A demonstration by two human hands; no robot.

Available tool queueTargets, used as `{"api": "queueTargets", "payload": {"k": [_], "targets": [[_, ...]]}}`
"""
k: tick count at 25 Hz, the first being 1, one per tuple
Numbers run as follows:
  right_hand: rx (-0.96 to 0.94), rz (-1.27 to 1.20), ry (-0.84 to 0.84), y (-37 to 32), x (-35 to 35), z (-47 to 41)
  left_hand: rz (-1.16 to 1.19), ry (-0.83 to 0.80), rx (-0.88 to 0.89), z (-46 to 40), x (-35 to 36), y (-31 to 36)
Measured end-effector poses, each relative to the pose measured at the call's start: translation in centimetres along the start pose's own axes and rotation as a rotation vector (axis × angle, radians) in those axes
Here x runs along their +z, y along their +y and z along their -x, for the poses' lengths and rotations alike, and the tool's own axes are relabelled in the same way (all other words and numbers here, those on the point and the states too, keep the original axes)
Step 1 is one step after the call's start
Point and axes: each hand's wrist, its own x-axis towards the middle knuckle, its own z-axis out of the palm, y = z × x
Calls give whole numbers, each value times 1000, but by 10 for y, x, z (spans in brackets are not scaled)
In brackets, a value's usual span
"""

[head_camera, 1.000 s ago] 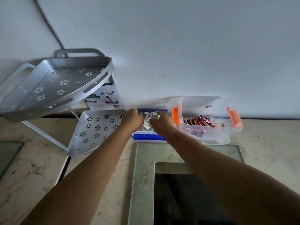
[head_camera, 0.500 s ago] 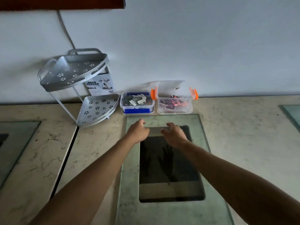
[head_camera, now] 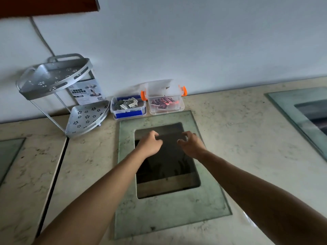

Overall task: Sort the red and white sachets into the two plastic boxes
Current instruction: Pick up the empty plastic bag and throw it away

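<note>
The fingers of the left hand [head_camera: 150,143] are loosely curled and a little apart, with nothing between them, and the fingers of the right hand [head_camera: 191,143] are curled the same way, spread and empty. Both hands hover side by side, apart from each other, above the far end of the dark opening [head_camera: 166,161] in the glass panel [head_camera: 169,213], which is set into the pale stone counter [head_camera: 247,138]; whether the fingertips touch anything cannot be told. Bare forearms run from the hands back toward the near edge of the panel. Beyond the far edge of the glass panel, against the wall [head_camera: 194,41], stand the two plastic boxes, touching or just beside each other. The box with the blue clips [head_camera: 128,113] sits past the panel's far left corner and holds the white sachets [head_camera: 129,103], mixed with some darker pieces too small to make out. The box with the orange clips [head_camera: 166,110] sits past the middle of the panel's far edge and holds the red sachets [head_camera: 163,102]; its clear lid [head_camera: 160,88] stands up against the wall. Left of the panel, just beside the blue-clipped box, a two-tier metal corner shelf [head_camera: 54,80] rests on the counter with a printed card [head_camera: 87,93] propped behind it. Well to the right of the panel, another glass panel [head_camera: 299,110] is partly in view.
</note>
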Motion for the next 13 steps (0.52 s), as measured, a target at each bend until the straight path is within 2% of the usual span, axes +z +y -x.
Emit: {"api": "queueTargets", "payload": {"k": [8,13], "targets": [[469,-124,247,186,-44,71,-226,-283,120,25,132,37],[617,-168,339,263,-46,117,-338,-482,205,48,227,69]]}}
